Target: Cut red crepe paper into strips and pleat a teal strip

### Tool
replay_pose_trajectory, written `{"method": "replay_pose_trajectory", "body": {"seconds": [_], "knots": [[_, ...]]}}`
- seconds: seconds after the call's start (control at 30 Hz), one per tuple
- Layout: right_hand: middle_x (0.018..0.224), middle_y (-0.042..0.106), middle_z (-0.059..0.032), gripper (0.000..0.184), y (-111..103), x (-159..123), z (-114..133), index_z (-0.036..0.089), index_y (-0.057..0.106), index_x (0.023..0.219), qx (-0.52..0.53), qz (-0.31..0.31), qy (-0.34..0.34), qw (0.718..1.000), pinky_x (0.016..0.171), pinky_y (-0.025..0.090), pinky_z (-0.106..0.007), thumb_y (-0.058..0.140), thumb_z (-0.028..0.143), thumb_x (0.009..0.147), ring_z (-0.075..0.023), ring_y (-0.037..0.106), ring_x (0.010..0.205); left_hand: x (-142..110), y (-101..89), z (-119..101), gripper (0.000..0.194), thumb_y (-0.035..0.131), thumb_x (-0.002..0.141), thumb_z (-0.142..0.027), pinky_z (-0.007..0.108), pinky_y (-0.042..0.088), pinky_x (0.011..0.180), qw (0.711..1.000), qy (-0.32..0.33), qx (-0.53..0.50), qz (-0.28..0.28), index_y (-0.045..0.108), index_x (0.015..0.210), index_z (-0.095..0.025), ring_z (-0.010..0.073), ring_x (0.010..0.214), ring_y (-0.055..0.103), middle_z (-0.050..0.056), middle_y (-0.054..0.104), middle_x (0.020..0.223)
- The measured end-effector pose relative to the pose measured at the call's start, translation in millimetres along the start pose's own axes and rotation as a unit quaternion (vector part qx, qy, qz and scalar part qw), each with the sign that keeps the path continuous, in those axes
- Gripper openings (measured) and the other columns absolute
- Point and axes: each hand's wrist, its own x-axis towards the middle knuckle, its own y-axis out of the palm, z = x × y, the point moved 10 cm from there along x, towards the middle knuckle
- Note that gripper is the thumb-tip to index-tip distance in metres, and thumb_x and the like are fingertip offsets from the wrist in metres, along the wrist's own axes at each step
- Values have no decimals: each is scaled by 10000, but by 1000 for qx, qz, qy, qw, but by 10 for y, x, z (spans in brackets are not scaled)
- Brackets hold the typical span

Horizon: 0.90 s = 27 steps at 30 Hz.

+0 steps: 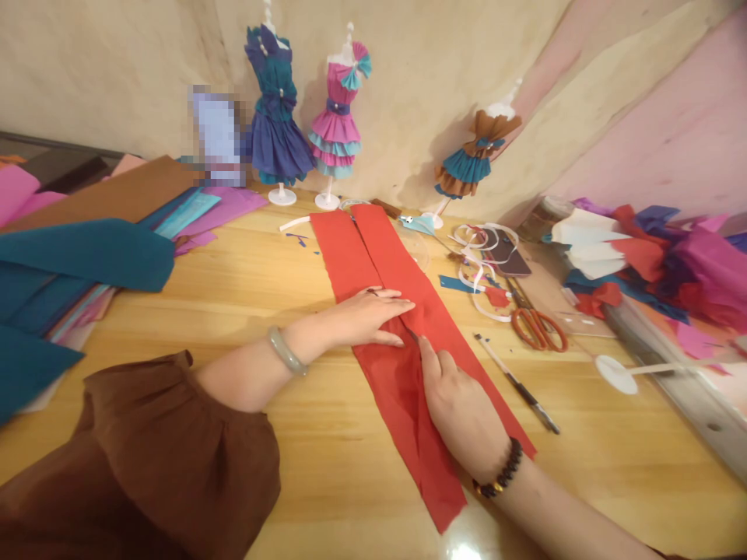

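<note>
L hand (369,317) flat w/ fingers spread on red sheet (430,303); R hand (464,404) fingers curled, gripping thin dark-tipped tool (413,335), mostly hidden, nr slit (369,254).

Warm light; glare on the tabletop (315,482); edges stretched

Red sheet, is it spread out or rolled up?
Spread out: the red sheet lies lengthwise on the table, beneath left hand and right hand.
</note>
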Motion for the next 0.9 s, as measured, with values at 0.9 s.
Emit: {"method": "replay_pose_trajectory", "body": {"seconds": [0.9], "knots": [[812,584,-74,521,27,6,-19,8,454,1306,22,14,1,1000,464,464,-214,431,-60,790,-121,576,540,9,6,20,666,594,860,-481,343,233,1114,1000,-12,-1,11,408,1412,-157,237,1398,311,139,396,1483]]}}
